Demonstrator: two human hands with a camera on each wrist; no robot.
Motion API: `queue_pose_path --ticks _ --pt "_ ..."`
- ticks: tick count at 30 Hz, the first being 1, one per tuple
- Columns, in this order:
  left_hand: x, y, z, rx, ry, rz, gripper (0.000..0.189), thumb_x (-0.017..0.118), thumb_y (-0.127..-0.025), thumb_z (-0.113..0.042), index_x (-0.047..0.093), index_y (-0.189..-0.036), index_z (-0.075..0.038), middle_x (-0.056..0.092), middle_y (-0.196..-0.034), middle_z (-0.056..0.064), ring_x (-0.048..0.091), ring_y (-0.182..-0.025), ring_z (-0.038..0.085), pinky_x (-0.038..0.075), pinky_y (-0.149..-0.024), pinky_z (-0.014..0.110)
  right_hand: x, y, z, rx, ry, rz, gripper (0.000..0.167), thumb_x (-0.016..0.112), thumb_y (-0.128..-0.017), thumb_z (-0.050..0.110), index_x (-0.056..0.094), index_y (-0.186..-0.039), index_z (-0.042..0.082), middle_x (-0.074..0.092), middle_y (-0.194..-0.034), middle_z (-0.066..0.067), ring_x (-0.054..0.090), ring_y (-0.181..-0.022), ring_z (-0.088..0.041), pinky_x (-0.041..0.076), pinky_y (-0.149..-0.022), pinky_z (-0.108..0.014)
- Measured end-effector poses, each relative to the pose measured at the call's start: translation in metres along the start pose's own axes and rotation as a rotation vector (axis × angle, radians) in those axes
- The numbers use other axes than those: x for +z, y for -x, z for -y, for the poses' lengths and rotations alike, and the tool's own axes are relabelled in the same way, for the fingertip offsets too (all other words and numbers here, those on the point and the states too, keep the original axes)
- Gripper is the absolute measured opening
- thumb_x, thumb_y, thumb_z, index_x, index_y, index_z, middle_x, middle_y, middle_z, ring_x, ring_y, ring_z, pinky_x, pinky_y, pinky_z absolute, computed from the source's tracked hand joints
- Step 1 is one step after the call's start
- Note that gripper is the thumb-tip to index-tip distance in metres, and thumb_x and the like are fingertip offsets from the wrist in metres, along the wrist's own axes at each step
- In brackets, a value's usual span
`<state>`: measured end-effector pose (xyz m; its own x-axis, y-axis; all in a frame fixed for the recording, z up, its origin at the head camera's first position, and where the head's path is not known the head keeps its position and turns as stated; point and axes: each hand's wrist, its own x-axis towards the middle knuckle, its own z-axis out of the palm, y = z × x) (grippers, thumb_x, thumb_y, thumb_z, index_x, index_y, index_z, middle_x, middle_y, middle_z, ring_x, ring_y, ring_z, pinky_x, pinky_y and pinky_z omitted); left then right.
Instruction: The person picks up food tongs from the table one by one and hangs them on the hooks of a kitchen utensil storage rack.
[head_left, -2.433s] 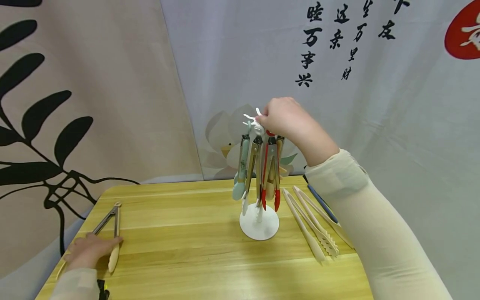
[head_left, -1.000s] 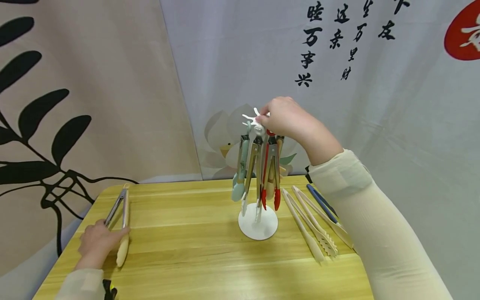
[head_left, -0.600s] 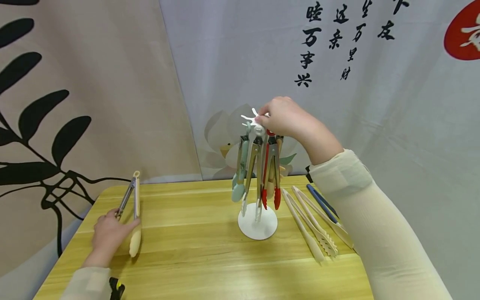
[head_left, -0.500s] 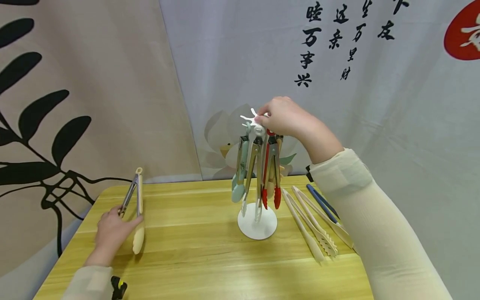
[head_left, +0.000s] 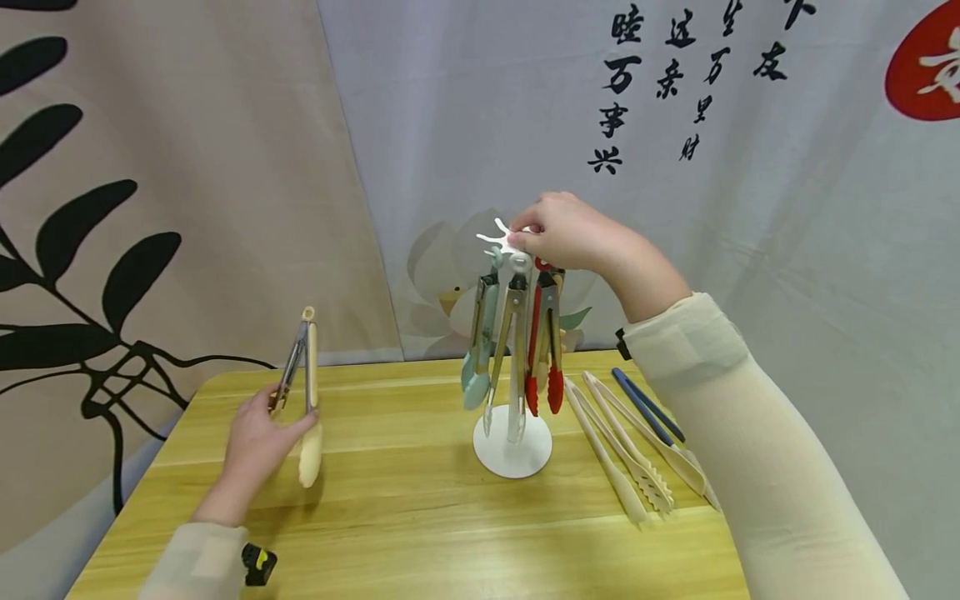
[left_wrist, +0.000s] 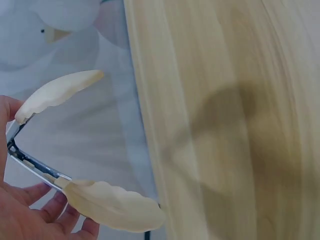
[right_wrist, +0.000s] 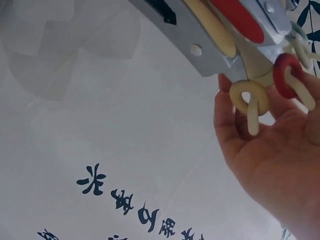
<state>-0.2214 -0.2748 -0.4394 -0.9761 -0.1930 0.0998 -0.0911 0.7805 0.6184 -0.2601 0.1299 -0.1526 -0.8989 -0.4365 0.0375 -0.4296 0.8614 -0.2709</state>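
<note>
On the left, my left hand grips a pair of cream-tipped metal tongs, raised over the table with the ring end upward. The left wrist view shows their two scalloped cream tips spread apart, with fingers round the metal arms. My right hand pinches the hooked top of a white stand. Teal tongs, metal tongs with pale tips and red tongs hang from it. In the right wrist view a tan ring and a red ring loop over hooks beside my palm.
Right of the stand, cream tongs and blue-handled tongs lie on the wooden table. A printed cloth hangs behind the table. My right sleeve crosses over the table's right side.
My left hand has carried the cream-tipped tongs up and to the right from the table's left edge. The right hand stays at the stand's top, whose hooks have turned slightly.
</note>
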Motion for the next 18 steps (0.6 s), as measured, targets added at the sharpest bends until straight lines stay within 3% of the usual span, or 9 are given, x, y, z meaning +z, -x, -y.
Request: queue_pose_path --ticks 6,10,18 --pt "0.002 0.0 -0.014 0.048 0.029 -0.008 0.099 0.066 -0.078 -0.059 0.026 -0.146 0.001 0.04 -0.134 0.03 0.04 -0.119 0.048 0.035 -0.095 0.064 0.0 -0.001 -0.005 -0.079 0.008 0.007 0.036 0.048 -0.099 0.023 0.058 -0.129 0.005 0.053 -0.121 -0.016 0.044 -0.112 -0.027 0.039 -0.096 -0.044" --pt "0.004 0.001 -0.023 0.077 0.05 -0.013 0.095 0.067 -0.079 -0.056 0.029 -0.144 0.001 0.041 -0.133 0.029 0.041 -0.119 0.045 0.036 -0.095 0.062 -0.001 -0.001 -0.005 -0.086 0.002 0.019 0.038 0.048 -0.099 0.024 0.056 -0.131 0.005 0.049 -0.128 -0.016 0.042 -0.118 -0.029 0.037 -0.1 -0.046" --pt "0.007 0.004 -0.043 0.124 0.073 -0.004 0.094 0.069 -0.079 -0.054 0.028 -0.146 -0.002 0.041 -0.134 0.026 0.04 -0.121 0.044 0.034 -0.098 0.062 -0.001 0.0 -0.006 -0.094 -0.006 0.028 0.038 0.049 -0.099 0.025 0.056 -0.131 0.006 0.049 -0.127 -0.014 0.042 -0.116 -0.028 0.038 -0.1 -0.046"
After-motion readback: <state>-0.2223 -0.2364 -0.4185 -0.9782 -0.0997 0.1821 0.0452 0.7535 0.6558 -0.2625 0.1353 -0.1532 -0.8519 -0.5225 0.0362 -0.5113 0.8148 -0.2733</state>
